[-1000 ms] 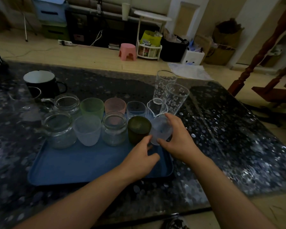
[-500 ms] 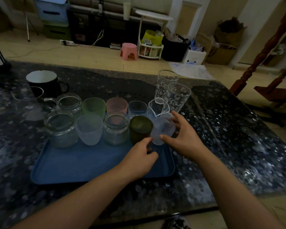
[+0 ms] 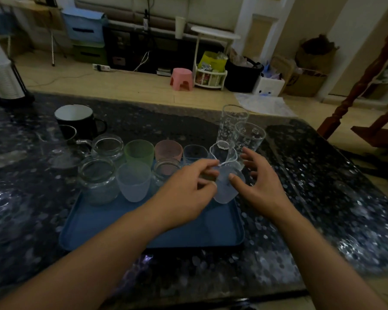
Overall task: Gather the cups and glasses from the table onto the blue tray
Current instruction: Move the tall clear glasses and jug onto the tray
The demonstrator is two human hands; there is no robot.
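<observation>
We look down on a dark speckled worktop (image 3: 323, 198) with the blue tray (image 3: 126, 229) at centre frame. Along the tray's upper edge stand two rows of vessels. Back row, left to right: a clear jar (image 3: 109, 145), a green cup (image 3: 139, 152), a pink cup (image 3: 168, 149), a small clear glass (image 3: 194, 153) and a clear spouted glass (image 3: 222, 151). Front row: a larger clear jar (image 3: 98, 180), a frosted cup (image 3: 133, 184), another jar (image 3: 164, 173) partly behind our left hand (image 3: 188, 191), and a pale frosted cup (image 3: 225, 189) at the tray's upper right corner.

Left-hand fingers (image 3: 207, 166) are pinched narrow at the near rim of the pale frosted cup, touching or just beside it; a dark cup (image 3: 208, 177) shows only as a sliver beneath them. Whether they actually grip anything we cannot tell.

Our right hand (image 3: 262, 186) hovers on the other side of that cup, fingers spread wide, the thumb tip touching or nearly touching its wall; nothing is held.

Two tall patterned glasses (image 3: 242, 130) stand on the worktop just beyond the tray's upper right corner, above the right hand. A black mug (image 3: 78, 121) with a white interior and a clear glass mug (image 3: 63, 146) sit off the tray at upper left.
</observation>
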